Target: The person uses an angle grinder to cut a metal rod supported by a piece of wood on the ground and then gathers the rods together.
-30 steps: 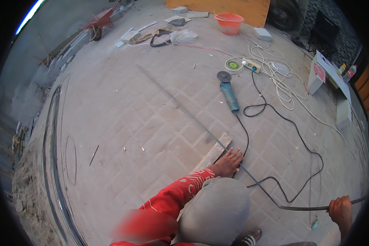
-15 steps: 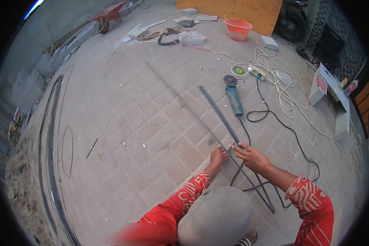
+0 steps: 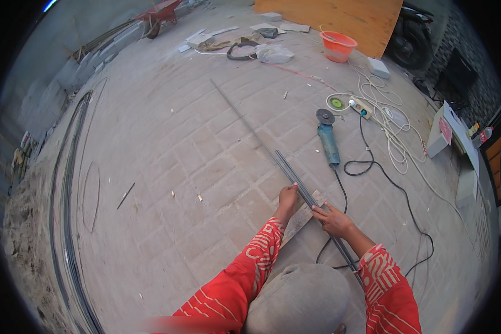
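Note:
A bundle of thin dark steel rods [image 3: 308,196] runs slantwise in front of me. One long rod [image 3: 242,118] reaches far beyond the others toward the upper left. My left hand [image 3: 288,201] is closed at the left side of the bundle, its fingertips pinching the rods. Lower down, my right hand [image 3: 335,221] lies against the rods from the right, its fingers wrapped on them. Beneath the rods is a light wooden board [image 3: 299,224]. An angle grinder [image 3: 328,143] with its disc lies on the paving, right of the rods and apart from both hands.
The grinder's black cord [image 3: 398,179] loops to a power strip [image 3: 362,107] beside a tangled white cable [image 3: 394,139]. An orange bucket [image 3: 338,47] stands farther back. Long rods [image 3: 68,222] lie at left; a wheelbarrow [image 3: 157,16] is at the far left.
The separate long rod has come together with the bundle. The bundle has slid back toward me. My left hand has moved up onto the rods, and my right hand has shifted slightly lower.

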A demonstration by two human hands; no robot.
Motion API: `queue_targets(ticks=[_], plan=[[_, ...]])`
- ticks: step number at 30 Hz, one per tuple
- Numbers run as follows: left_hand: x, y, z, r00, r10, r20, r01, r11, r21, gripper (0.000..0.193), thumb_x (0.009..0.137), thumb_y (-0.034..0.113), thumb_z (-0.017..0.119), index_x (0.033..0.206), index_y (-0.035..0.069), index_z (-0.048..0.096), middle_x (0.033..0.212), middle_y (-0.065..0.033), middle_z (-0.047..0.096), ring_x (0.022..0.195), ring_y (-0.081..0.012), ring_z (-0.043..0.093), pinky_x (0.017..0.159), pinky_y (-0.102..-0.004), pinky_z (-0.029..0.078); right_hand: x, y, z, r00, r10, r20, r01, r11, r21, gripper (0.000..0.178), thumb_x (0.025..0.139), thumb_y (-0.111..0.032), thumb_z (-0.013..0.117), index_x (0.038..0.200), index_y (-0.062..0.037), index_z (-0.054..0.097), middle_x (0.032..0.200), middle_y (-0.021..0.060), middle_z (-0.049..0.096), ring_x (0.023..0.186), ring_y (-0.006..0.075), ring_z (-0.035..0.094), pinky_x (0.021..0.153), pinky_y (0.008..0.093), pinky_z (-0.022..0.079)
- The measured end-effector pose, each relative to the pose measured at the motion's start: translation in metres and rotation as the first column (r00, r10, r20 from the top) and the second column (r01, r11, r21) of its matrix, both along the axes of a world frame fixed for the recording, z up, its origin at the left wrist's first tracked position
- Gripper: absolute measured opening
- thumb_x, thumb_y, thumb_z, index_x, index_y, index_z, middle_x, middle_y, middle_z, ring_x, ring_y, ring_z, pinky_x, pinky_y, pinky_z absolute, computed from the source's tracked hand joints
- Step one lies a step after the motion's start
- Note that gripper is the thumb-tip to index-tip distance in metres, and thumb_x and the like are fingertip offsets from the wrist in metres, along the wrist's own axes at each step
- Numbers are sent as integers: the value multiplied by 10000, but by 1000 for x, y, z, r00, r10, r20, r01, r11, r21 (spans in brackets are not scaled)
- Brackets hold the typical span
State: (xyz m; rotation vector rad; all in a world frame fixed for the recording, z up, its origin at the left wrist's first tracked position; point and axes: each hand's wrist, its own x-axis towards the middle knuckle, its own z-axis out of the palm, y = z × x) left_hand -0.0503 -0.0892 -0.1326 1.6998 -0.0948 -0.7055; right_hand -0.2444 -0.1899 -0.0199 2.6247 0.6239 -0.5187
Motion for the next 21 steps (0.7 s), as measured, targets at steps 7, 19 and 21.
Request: queue_targets(ticks=[7,19,21], plan=[[-14,-27,10,861,-180,-476,-83,874,-480,175,1023,185,564,1080,22,537,858,-63,616,817,-180,638,732,-338,522,-14,-9,45,988,12,-155,-13,1000,-8,162,881,-184,600,854,-163,758,1440,98,491,1445,263,361,1143,496,348],[-5,-40,-26,842,-239,-484,-50,858,-511,176,1046,157,469,995,3,537,822,-57,593,668,-178,563,616,-339,479,-108,47,-45,59,-957,-284,813,-120,569,462,847,-457,723,1003,-26,661,757,183,684,814,382,698,719,480,529],[-8,-35,-20,881,-233,-412,43,906,-421,180,1043,177,489,1006,10,547,824,-51,594,693,-177,575,631,-335,479,-121,48,-48,119,-943,-312,782,-104,615,406,863,-425,714,942,-31,656,721,184,660,763,377,688,688,474,518]])
